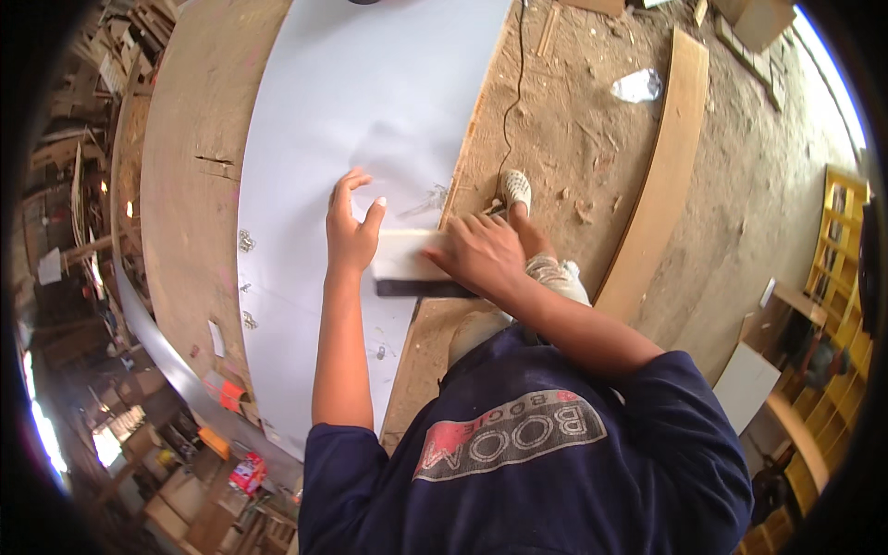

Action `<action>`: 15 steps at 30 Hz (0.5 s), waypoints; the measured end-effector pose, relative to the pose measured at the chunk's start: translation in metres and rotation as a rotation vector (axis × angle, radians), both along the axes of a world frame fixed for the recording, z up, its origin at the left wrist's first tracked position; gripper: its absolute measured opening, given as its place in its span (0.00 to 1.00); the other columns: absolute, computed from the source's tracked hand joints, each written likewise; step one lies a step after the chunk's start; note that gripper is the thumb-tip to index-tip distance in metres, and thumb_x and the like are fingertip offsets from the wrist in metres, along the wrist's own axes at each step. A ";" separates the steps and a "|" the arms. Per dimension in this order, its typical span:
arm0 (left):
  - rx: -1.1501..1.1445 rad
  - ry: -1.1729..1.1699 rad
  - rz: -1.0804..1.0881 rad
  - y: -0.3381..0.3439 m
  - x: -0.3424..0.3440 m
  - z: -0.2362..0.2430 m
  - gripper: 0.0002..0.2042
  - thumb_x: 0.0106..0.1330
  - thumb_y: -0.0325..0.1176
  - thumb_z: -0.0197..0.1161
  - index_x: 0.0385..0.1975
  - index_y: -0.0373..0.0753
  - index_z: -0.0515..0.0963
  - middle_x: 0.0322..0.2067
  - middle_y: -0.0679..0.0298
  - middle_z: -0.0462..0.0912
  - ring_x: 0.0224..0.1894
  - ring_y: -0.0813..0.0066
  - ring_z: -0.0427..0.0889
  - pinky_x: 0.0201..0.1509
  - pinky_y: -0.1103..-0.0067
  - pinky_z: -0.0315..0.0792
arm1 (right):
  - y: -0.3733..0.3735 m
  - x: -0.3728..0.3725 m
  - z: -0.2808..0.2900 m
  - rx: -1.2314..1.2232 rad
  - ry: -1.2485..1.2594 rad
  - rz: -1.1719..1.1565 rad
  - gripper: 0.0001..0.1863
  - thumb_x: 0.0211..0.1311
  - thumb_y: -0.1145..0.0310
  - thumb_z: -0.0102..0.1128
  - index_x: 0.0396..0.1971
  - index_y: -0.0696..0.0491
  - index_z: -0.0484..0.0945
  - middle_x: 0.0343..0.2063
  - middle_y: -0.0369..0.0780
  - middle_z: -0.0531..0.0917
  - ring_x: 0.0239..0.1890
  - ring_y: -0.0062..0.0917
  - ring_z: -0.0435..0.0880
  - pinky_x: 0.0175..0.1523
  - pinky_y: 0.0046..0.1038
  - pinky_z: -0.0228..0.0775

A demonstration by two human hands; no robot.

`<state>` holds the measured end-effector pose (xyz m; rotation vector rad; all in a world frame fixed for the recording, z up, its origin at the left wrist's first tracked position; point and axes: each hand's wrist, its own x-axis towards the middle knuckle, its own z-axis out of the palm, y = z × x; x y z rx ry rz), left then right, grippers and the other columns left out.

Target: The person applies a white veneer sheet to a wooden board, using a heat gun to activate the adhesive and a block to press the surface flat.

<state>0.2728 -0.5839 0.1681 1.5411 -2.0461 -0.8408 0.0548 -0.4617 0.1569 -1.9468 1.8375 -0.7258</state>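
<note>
A small white board (407, 252) with a dark strip along its near side lies over the right edge of a large pale, smooth-topped panel (324, 120). My right hand (483, 248) grips the board's right end, its thumb across the white face; the hand is slightly blurred. At the board's left end my left hand (351, 220) is open, thumb apart from the curved fingers, close beside the board. Whether it touches the board, I cannot tell. A scatter of thin screws or nails (433, 198) rests on the panel just beyond the board.
Small metal fittings (246, 240) sit along the panel's left side. A brown wooden sheet (190, 185) lies further left. To the right are a long wooden plank (659, 166), a dark cable (509, 111) and crumpled clear plastic (638, 86) on the dirt floor. A yellow rack (837, 268) stands far right.
</note>
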 end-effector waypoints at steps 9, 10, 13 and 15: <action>-0.051 -0.430 -0.182 -0.002 -0.017 -0.033 0.46 0.80 0.58 0.53 0.84 0.31 0.44 0.85 0.40 0.42 0.87 0.43 0.36 0.88 0.51 0.32 | 0.165 -0.117 -0.043 0.342 -0.061 -0.522 0.30 0.64 0.39 0.73 0.44 0.55 0.88 0.36 0.47 0.90 0.41 0.44 0.90 0.51 0.45 0.79; -0.047 -0.440 -0.191 -0.010 -0.018 -0.038 0.46 0.80 0.58 0.53 0.84 0.31 0.44 0.85 0.40 0.42 0.87 0.43 0.36 0.88 0.51 0.32 | 0.175 -0.123 -0.056 0.314 -0.031 -0.549 0.31 0.66 0.38 0.71 0.43 0.56 0.88 0.36 0.48 0.90 0.40 0.44 0.90 0.50 0.45 0.79; -0.142 -0.476 -0.132 -0.038 -0.024 -0.052 0.46 0.81 0.62 0.50 0.84 0.31 0.44 0.85 0.40 0.41 0.87 0.42 0.35 0.87 0.49 0.31 | 0.181 -0.129 -0.070 0.384 -0.057 -0.630 0.30 0.67 0.37 0.68 0.43 0.53 0.88 0.35 0.46 0.90 0.40 0.44 0.90 0.49 0.44 0.79; -0.177 -0.497 -0.092 -0.056 -0.032 -0.056 0.47 0.81 0.64 0.47 0.84 0.31 0.45 0.85 0.39 0.41 0.87 0.42 0.36 0.87 0.47 0.31 | 0.180 -0.126 -0.076 0.397 -0.111 -0.641 0.30 0.67 0.37 0.68 0.43 0.53 0.88 0.35 0.47 0.90 0.39 0.44 0.90 0.48 0.44 0.79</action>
